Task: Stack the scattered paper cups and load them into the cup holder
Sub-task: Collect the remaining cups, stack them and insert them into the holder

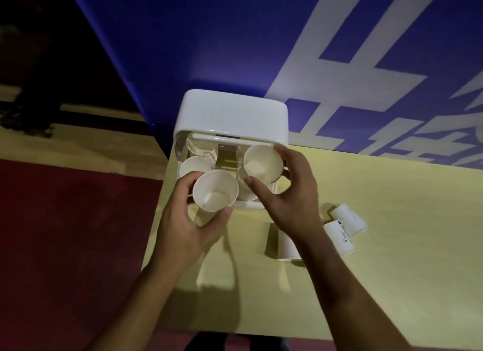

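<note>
A white cup holder (231, 114) stands at the table's far left corner, with paper cups in its left slots (194, 165). My left hand (188, 225) grips an upright white paper cup (215, 191) at the holder's near left. My right hand (290, 191) grips a second upright paper cup (262, 164) over the holder's right side. Three more paper cups lie on their sides on the table: one (287, 246) partly hidden under my right wrist, and two (339, 237) (349, 217) to the right of it.
The yellow table (392, 259) has its left edge just beside the holder, and its near edge runs below my forearms. A blue wall with white lettering (339, 63) rises directly behind the holder. Red and wood floor lies to the left.
</note>
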Available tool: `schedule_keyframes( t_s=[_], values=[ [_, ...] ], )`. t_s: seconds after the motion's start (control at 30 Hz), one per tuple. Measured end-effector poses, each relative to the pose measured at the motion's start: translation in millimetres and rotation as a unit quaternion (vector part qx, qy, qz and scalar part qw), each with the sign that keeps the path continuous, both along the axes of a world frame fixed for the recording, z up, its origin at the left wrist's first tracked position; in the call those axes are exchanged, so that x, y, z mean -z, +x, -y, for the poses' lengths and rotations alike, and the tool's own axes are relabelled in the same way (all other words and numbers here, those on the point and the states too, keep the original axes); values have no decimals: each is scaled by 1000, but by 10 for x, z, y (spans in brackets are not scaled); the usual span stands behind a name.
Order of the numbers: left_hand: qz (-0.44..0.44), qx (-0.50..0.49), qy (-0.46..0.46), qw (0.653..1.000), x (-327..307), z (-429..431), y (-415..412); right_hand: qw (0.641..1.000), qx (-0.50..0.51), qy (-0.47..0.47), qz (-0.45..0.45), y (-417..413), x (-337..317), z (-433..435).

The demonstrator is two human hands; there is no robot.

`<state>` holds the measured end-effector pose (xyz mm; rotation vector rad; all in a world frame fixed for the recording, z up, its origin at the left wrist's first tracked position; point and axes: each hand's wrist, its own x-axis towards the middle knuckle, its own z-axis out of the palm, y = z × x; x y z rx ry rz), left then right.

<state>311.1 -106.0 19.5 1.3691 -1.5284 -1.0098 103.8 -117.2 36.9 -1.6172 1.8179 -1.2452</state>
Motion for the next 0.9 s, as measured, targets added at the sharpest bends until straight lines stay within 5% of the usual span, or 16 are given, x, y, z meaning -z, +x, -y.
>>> schedule_keyframes(
  t_s=[0.23, 0.47, 0.67, 0.9],
  values=[
    [-24, 6, 8, 1000, 37, 63, 81, 995, -2, 75, -65, 91, 560, 84],
    [-32, 7, 11, 999, 101, 177, 0, 993, 6, 109, -32, 83, 696, 79],
    [-25, 25, 7, 999, -60, 387, -259, 982, 35, 70, 173, 15, 145, -36],
    [17, 90, -3, 996, 79, 609, -625, 985, 7, 73, 153, -119, 179, 88]
  ],
)
